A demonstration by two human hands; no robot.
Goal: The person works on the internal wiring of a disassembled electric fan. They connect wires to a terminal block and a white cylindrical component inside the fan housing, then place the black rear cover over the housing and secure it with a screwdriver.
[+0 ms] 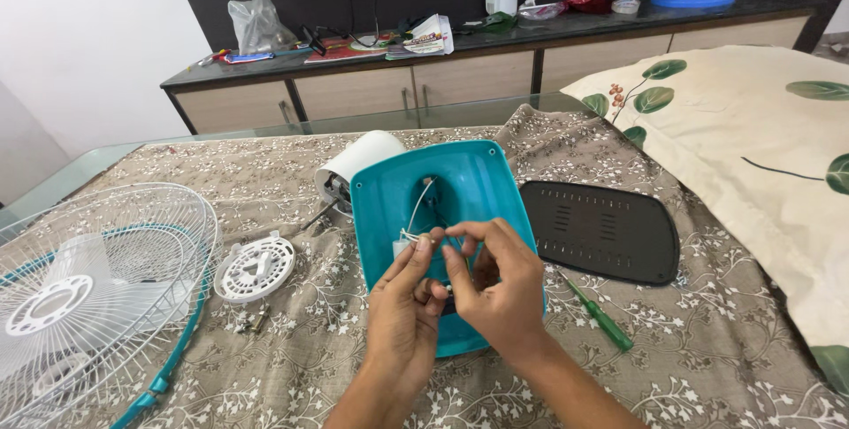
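Teal fan base [460,183], white wires [417,217] between both hands [460,292]

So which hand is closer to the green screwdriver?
Right. The right hand is over the teal fan base, just left of the green screwdriver; the left hand sits farther left, beyond it.

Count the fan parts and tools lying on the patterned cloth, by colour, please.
Teal: 1, the fan base
White: 3, wire guard, round cap, motor housing
Black: 1, base plate
Green: 1, screwdriver
Total: 6
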